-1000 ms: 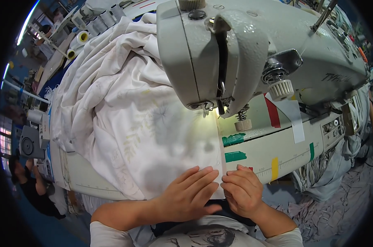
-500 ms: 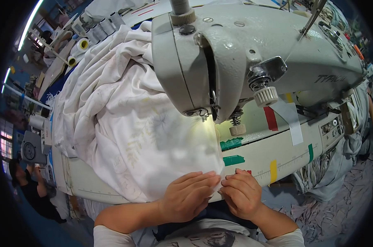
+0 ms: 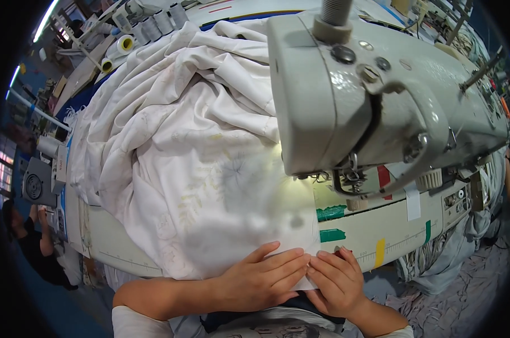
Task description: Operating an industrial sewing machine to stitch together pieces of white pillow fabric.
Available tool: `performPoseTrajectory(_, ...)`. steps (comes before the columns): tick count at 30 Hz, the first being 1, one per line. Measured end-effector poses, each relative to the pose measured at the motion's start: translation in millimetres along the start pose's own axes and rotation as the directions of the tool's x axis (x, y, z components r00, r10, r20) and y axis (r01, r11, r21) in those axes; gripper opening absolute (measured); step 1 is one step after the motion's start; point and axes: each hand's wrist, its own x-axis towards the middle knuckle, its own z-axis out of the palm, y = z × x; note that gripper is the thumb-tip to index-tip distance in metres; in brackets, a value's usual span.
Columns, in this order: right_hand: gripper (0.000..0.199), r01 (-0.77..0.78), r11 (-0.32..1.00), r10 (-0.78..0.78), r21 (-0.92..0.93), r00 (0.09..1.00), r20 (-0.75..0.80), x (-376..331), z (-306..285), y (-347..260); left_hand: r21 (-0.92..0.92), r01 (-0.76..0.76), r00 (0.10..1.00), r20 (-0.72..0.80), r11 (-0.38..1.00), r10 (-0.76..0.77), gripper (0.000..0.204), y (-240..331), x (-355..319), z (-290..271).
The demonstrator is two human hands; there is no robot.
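Note:
A large white cloth (image 3: pixel 193 152) with a faint leaf print lies heaped over the sewing table (image 3: pixel 390 242) and runs under the head of a grey sewing machine (image 3: pixel 373 96). My left hand (image 3: pixel 260 279) rests flat on the cloth's near edge, fingers together and pointing right. My right hand (image 3: pixel 336 279) touches the same edge at its right corner, fingertips meeting those of the left hand. Both hands press the cloth down at the table's front edge, well short of the needle area (image 3: pixel 345 177), which is lit by a small lamp.
Green, red and yellow tape marks (image 3: pixel 336 225) sit on the table to the right of the cloth. Thread cones (image 3: pixel 153 25) stand at the far left back. Another person (image 3: pixel 32 242) sits low at the left. More fabric (image 3: pixel 452 253) hangs off the table's right side.
The view has moved closer to the machine, so the head looms larger. Both hands stay at the cloth's near edge, fingers slightly more together.

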Motion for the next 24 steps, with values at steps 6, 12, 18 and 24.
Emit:
performPoseTrajectory(6, 0.027, 0.006, 0.993, -0.005, -0.120, 1.000, 0.009, 5.2, -0.9, 2.2, -0.007, -0.038, 0.998, 0.057, 0.999, 0.038, 0.048, -15.4, 3.1, -6.9)
performPoseTrajectory(12, 0.030, -0.007, 0.986, 0.006, -0.164, 1.000, -0.003, 32.7, -0.6, 11.9, -0.109, -0.035, 0.999, 0.017, 0.993, 0.037, 0.051, -40.6, 16.4, -16.8)
performPoseTrajectory(18, 0.038, -0.003, 0.973, 0.021, -0.232, 0.997, 0.071, 52.9, -7.2, 16.5, -0.170, 0.002, 0.999, 0.034, 0.986, 0.004, 0.055, -61.1, 30.5, -31.8)
performPoseTrajectory(24, 0.046, 0.084, 0.948, -0.063, -0.306, 0.995, 0.078, 68.4, -5.5, 19.0, 0.026, -0.044, 0.999, 0.009, 0.999, 0.043, 0.055, -75.9, 35.7, -32.9)
